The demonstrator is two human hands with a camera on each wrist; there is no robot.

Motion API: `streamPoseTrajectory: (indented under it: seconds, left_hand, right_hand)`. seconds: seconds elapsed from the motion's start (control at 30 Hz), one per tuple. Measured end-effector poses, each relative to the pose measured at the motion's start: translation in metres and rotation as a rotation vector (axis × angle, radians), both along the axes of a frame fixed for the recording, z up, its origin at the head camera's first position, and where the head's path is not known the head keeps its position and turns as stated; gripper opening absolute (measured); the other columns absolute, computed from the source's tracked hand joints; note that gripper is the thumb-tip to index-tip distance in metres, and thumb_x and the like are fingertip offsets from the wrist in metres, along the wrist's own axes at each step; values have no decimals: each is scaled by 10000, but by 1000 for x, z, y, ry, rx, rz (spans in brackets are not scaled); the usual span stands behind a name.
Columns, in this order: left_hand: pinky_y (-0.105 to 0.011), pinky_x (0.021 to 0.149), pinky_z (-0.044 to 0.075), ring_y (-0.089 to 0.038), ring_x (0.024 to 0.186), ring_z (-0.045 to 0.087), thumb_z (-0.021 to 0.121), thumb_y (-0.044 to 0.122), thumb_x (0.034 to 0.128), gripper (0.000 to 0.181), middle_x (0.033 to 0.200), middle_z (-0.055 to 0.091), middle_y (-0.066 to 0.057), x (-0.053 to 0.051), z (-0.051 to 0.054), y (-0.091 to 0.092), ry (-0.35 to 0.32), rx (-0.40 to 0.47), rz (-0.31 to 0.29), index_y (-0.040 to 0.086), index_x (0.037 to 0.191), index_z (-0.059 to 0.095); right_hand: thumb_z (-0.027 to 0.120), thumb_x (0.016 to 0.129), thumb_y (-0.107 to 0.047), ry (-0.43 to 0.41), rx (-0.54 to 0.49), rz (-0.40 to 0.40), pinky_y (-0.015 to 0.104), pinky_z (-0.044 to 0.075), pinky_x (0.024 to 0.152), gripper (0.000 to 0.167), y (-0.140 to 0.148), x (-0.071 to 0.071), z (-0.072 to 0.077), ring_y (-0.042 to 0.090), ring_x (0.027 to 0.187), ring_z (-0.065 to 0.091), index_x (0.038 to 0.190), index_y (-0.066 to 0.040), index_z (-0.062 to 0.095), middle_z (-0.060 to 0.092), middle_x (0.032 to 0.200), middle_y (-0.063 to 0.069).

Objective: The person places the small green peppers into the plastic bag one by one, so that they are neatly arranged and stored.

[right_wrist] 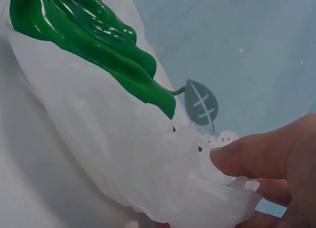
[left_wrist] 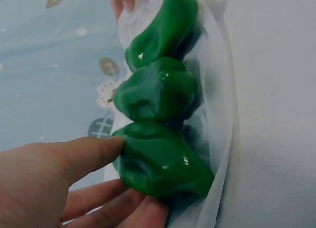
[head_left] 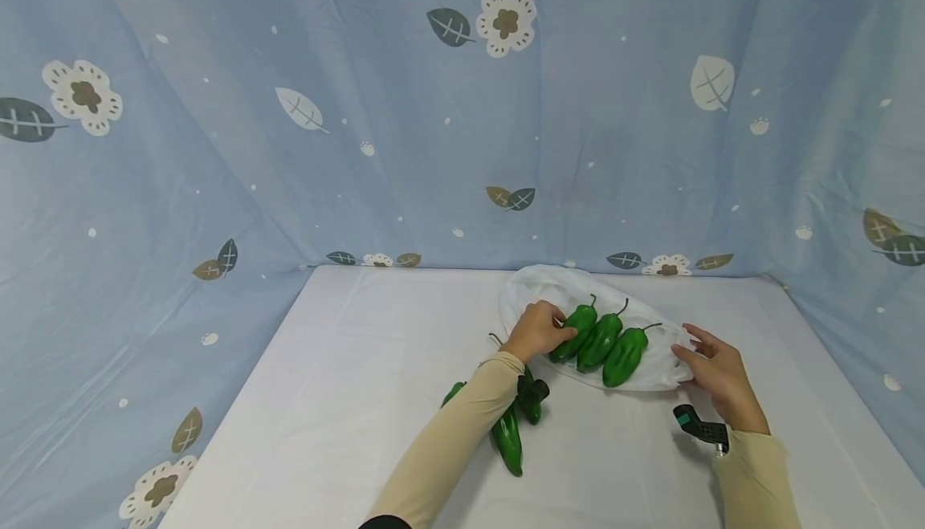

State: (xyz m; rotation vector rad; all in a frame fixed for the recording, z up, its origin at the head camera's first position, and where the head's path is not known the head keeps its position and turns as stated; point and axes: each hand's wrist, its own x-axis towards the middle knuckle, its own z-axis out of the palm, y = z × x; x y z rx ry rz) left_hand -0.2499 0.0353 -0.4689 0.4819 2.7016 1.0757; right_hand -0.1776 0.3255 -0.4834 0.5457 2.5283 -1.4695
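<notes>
Three green peppers lie side by side on a white plastic bag point(head_left: 538, 284) toward the back right of the table. My left hand point(head_left: 536, 331) grips the leftmost pepper point(head_left: 578, 330), thumb on top and fingers beneath, as the left wrist view shows. Beside it are the middle pepper point(head_left: 600, 344) and the right pepper point(head_left: 625, 359). At the bag's right end, my right hand point(head_left: 723, 372) holds the crumpled plastic point(right_wrist: 212, 201) between thumb and fingers. Some of those fingertips are hidden by the bag.
More green peppers lie nearer on the white table point(head_left: 325, 400), partly covered by my left forearm; one long pepper point(head_left: 508, 442) points toward the front. A black wrist camera point(head_left: 699, 426) juts from my right wrist. A patterned blue curtain point(head_left: 405, 111) hangs behind the table.
</notes>
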Motion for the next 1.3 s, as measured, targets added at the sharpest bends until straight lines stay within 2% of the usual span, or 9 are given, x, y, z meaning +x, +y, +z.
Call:
streamPoseTrajectory:
  seconds: [0.2, 0.43, 0.57, 0.73, 0.87, 1.0, 1.1, 1.17, 1.3]
  left_hand:
    - [-221, 716, 570, -163, 911, 742, 747, 269, 969, 341, 1116, 785, -106, 1, 0, 2, -2, -17, 5, 27, 1209, 759]
    - [-211, 699, 571, -162, 906, 748, 748, 253, 968, 342, 1117, 784, -122, 3, 1, 2, 1, -10, -10, 10, 1208, 754]
    - [-215, 676, 562, -158, 862, 740, 744, 240, 971, 342, 1109, 782, -137, 4, 1, 2, -1, 5, -12, 0, 1214, 746]
    - [-217, 711, 573, -116, 770, 721, 751, 244, 966, 336, 1140, 780, -150, 5, 1, 2, 25, 4, -20, -3, 1194, 759]
    - [-213, 700, 549, -81, 684, 659, 752, 239, 964, 310, 1075, 788, -143, 5, 2, 0, 38, 13, -24, 7, 1169, 773]
    - [-222, 706, 539, -97, 744, 663, 750, 249, 966, 329, 1049, 780, -120, 4, 7, -2, 41, 25, -13, 19, 1202, 764]
    - [-241, 748, 566, -137, 865, 712, 747, 270, 969, 374, 1101, 774, -111, 4, 9, -4, 33, 30, -5, 23, 1250, 744]
    - [-251, 768, 575, -159, 927, 724, 744, 287, 971, 391, 1129, 772, -105, 4, 9, -5, 27, 31, -2, 31, 1266, 738]
    - [-251, 762, 575, -167, 951, 721, 735, 308, 976, 399, 1136, 767, -91, 4, 11, -11, 33, 45, 1, 41, 1273, 736]
  right_hand:
    - [515, 1067, -326, -2, -7, -2, 153, 485, 724, 712, 0, 0, 0, 485, 1378, 423, 1650, -60, 203, 209, 1625, 393]
    - [515, 1064, -323, -14, -4, -8, 329, 543, 889, 715, -1, 0, 2, 508, 1417, 398, 1651, -63, 200, 199, 1633, 394]
    - [514, 1063, -321, -7, -3, -4, 240, 526, 812, 714, -1, 0, 2, 508, 1412, 402, 1650, -61, 202, 203, 1628, 400]
    - [516, 1061, -326, -3, -4, 1, 151, 478, 730, 716, 0, 0, 2, 497, 1399, 408, 1648, -56, 206, 213, 1622, 403]
    - [519, 1061, -320, -7, -2, -2, 162, 483, 736, 716, 0, 0, 2, 502, 1402, 406, 1647, -54, 206, 212, 1623, 402]
    - [516, 1064, -305, -4, 0, -6, 192, 513, 749, 710, -1, -1, 3, 507, 1391, 418, 1648, -53, 201, 212, 1620, 406]
    - [514, 1064, -294, -3, 2, -16, 267, 560, 806, 703, -2, -2, 3, 506, 1386, 423, 1648, -56, 204, 217, 1618, 404]
    - [516, 1064, -290, -4, 0, -26, 378, 583, 897, 701, -2, -2, 3, 512, 1397, 415, 1648, -57, 205, 216, 1621, 403]
    - [512, 1068, -289, -11, -19, -34, 590, 484, 1096, 703, -3, -2, 1, 526, 1430, 381, 1651, -64, 191, 196, 1632, 398]
